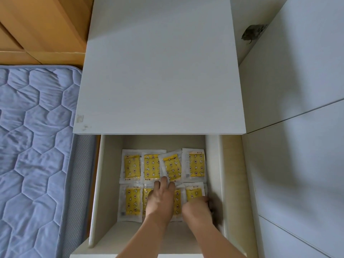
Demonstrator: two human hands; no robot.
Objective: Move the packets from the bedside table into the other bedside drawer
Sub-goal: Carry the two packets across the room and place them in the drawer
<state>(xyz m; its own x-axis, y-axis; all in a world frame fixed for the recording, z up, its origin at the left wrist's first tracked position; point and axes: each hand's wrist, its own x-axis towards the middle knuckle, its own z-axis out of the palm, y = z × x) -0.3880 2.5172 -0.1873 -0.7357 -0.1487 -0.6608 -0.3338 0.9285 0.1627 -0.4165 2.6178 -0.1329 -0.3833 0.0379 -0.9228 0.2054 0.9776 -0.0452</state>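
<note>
Packets (163, 181) in the drawer (104, 183): left hand (161, 199) presses flat, right hand (198, 206) pinches one.

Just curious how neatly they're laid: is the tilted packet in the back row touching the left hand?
Touching. In the head view, the left hand has its fingertips resting on the tilted packet's lower edge.

Two bare forearms reach forward and down, side by side. The left hand (161, 197) lies palm down, its fingers (163, 180) extended and spread, the tips pressing flat. The right hand (198, 205), just beside it, is knuckles-up with fingers curled under; what they grip, if anything, is hidden.
</note>
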